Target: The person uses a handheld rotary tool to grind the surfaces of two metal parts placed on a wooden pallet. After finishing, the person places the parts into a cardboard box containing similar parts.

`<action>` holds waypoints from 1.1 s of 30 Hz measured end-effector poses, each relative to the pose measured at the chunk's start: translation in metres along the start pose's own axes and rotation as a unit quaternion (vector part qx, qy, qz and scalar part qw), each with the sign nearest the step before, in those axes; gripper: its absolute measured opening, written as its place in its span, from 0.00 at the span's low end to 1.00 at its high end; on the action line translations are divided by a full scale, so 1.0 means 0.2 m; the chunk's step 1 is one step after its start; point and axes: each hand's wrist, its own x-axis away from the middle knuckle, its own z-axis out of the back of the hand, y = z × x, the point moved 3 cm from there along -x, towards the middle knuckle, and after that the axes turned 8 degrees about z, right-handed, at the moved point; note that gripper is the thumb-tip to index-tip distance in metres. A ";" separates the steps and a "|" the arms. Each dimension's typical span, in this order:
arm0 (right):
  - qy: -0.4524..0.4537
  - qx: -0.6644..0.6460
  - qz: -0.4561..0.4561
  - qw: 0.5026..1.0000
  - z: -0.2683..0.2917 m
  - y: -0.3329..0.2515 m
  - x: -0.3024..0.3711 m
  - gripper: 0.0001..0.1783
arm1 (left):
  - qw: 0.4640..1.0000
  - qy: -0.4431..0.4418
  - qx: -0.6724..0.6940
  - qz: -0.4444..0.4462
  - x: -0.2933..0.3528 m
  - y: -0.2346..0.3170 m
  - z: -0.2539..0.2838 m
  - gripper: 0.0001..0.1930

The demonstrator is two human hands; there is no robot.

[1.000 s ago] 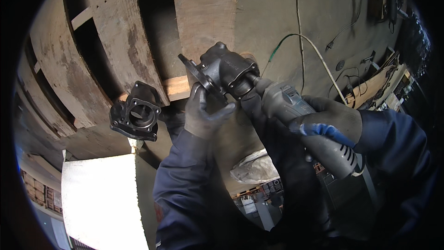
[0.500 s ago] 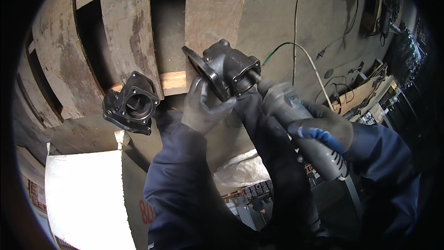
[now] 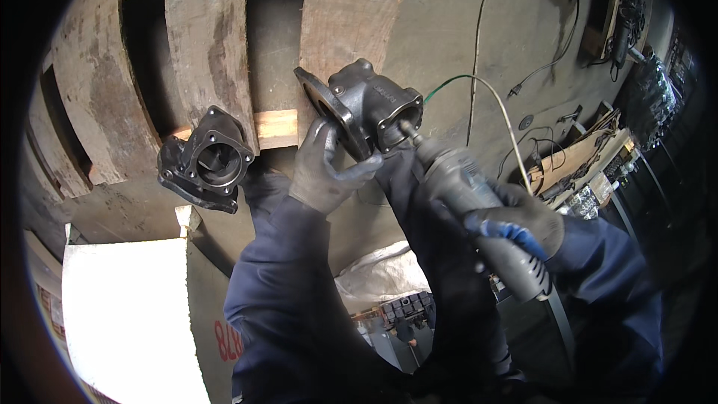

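Observation:
A dark cast-metal flanged housing (image 3: 366,97) is held by my gloved left hand (image 3: 327,168), whose fingers and thumb grip its wide flange. In my gloved right hand (image 3: 516,223) is a grey die grinder (image 3: 467,183), its body slanting up and leftward. The grinder's tip lies at the mouth of the housing's round bore, on the right side; whether it touches the metal I cannot tell. A second, similar flanged housing (image 3: 206,163) sits to the left at the pallet's edge, its round opening facing up.
A wooden pallet (image 3: 206,45) with gaps between its boards spans the upper left. Cables (image 3: 479,45) trail over the concrete floor at right. A bright white panel (image 3: 131,322) stands lower left, and a wooden crate edge (image 3: 583,164) with scrap lies at right.
The grinder's tip has drawn back from deeper inside the bore to its mouth, moving slightly down. My left hand keeps its grip on the housing. The whole view has shifted slightly.

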 end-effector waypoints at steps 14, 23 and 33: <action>-0.066 -0.090 -0.001 0.994 -0.01 0.07 -0.02 0.38 | 0.999 -0.002 0.019 0.028 0.00 -0.09 -0.04 0.37; -0.107 -0.131 0.006 0.986 0.10 -0.04 -0.03 0.32 | 0.998 -0.001 0.044 0.033 -0.01 -0.06 -0.04 0.38; -0.131 -0.120 -0.010 0.984 0.10 0.04 -0.03 0.28 | 0.998 -0.008 0.046 0.030 0.00 -0.04 -0.04 0.36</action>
